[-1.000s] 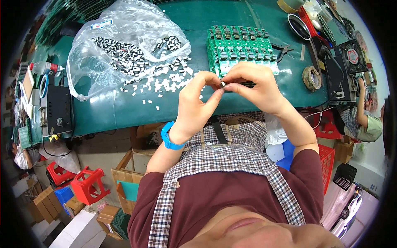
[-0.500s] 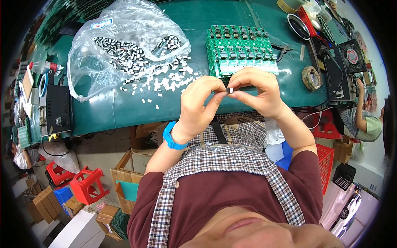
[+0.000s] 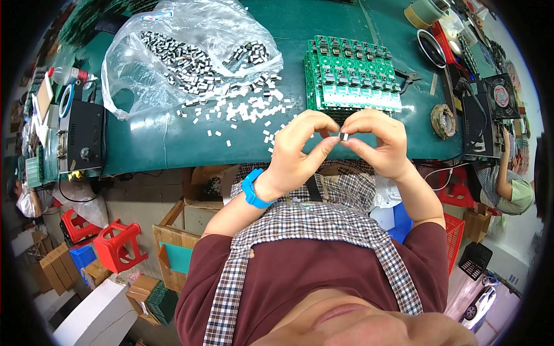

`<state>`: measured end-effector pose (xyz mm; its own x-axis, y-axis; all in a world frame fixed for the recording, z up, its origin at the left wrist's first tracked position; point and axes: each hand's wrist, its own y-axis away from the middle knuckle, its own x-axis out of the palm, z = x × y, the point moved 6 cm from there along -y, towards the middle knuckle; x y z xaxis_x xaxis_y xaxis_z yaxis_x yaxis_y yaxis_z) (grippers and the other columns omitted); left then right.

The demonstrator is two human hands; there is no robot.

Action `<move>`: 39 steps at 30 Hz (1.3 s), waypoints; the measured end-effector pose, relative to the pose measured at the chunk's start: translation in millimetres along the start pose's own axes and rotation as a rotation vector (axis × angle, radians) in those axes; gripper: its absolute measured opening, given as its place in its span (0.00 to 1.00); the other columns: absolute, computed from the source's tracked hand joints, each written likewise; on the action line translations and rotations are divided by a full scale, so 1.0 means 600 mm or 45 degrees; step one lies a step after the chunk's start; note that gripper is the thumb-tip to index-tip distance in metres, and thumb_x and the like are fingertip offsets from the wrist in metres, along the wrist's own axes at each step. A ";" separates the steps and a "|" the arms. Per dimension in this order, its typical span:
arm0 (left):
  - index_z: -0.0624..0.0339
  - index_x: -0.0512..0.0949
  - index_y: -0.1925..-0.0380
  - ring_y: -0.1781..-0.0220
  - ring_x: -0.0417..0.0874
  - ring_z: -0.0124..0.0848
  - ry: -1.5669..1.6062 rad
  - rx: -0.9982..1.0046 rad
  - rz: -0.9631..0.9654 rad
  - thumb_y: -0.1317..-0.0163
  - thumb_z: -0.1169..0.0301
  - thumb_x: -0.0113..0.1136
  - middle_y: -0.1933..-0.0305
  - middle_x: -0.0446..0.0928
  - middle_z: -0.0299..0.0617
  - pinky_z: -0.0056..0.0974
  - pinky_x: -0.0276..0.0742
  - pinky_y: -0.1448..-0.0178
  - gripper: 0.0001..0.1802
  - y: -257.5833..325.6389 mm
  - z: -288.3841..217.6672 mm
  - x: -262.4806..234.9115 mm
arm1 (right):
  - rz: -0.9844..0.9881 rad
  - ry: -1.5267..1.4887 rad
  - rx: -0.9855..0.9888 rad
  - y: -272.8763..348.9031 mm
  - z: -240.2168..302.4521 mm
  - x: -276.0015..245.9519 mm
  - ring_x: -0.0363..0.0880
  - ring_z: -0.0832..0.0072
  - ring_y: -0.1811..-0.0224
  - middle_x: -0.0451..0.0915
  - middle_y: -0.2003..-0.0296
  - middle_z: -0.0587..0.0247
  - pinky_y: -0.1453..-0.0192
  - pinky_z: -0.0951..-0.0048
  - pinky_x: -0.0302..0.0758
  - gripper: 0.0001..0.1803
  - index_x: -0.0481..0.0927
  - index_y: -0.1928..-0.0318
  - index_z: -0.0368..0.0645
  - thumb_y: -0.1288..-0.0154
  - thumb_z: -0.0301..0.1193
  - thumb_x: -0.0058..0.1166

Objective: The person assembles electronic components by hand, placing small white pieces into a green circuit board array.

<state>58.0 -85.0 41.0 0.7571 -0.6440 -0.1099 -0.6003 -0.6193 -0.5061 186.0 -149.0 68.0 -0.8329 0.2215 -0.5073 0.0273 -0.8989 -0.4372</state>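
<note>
Just in front of the near edge of the stacked green circuit boards [image 3: 353,74], my two hands meet fingertip to fingertip. A small black-and-white block [image 3: 344,136] sits in the pinch of my right hand [image 3: 378,138], between thumb and forefinger. My left hand [image 3: 300,149], with a blue band on its wrist, is closed in a pinch against the block's left side; what lies between its fingertips is hidden. To the left, many similar blocks [image 3: 190,66] lie in and spill from a clear plastic bag [image 3: 130,75]. Small white pieces [image 3: 245,109] are scattered before it.
Black-handled pliers [image 3: 408,79] lie right of the boards, near a roll of tape [image 3: 443,121]. Dark boxes with knobs or a fan stand at both table ends [image 3: 82,138]. Red stools [image 3: 120,245] are on the floor at left. Another person [image 3: 508,179] sits at far right.
The whole view has shifted, so the table's things appear farther right. Both hands keep their pinch at the block, a little nearer to me. The block looks slightly turned.
</note>
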 end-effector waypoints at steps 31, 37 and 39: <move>0.66 0.75 0.62 0.56 0.74 0.47 -1.153 -0.198 -0.029 0.48 0.80 0.57 0.61 0.74 0.50 0.44 0.70 0.52 0.11 -0.003 0.152 -0.110 | 0.066 1.202 0.066 -0.058 -0.154 -0.158 0.79 0.60 0.63 0.78 0.65 0.59 0.60 0.66 0.77 0.06 0.79 0.65 0.42 0.43 0.28 0.54; 0.66 0.76 0.64 0.59 0.75 0.45 -1.085 -0.238 -0.043 0.44 0.81 0.55 0.61 0.74 0.49 0.41 0.70 0.54 0.08 0.012 0.154 -0.135 | 0.144 1.074 -0.038 -0.075 -0.150 -0.133 0.80 0.58 0.65 0.76 0.68 0.57 0.63 0.61 0.78 0.06 0.75 0.70 0.40 0.46 0.29 0.52; 0.67 0.76 0.63 0.60 0.75 0.44 -1.048 -0.246 -0.079 0.42 0.79 0.53 0.62 0.74 0.48 0.40 0.71 0.55 0.07 0.006 0.151 -0.130 | 0.173 1.182 -0.062 -0.068 -0.155 -0.133 0.80 0.58 0.65 0.76 0.69 0.57 0.64 0.62 0.78 0.06 0.75 0.71 0.40 0.49 0.29 0.52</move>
<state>20.0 3.8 -29.4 0.6915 -0.1207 -0.7122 -0.5284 -0.7568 -0.3847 302.5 -94.9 57.4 -0.0472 0.3475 -0.9365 0.1327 -0.9270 -0.3507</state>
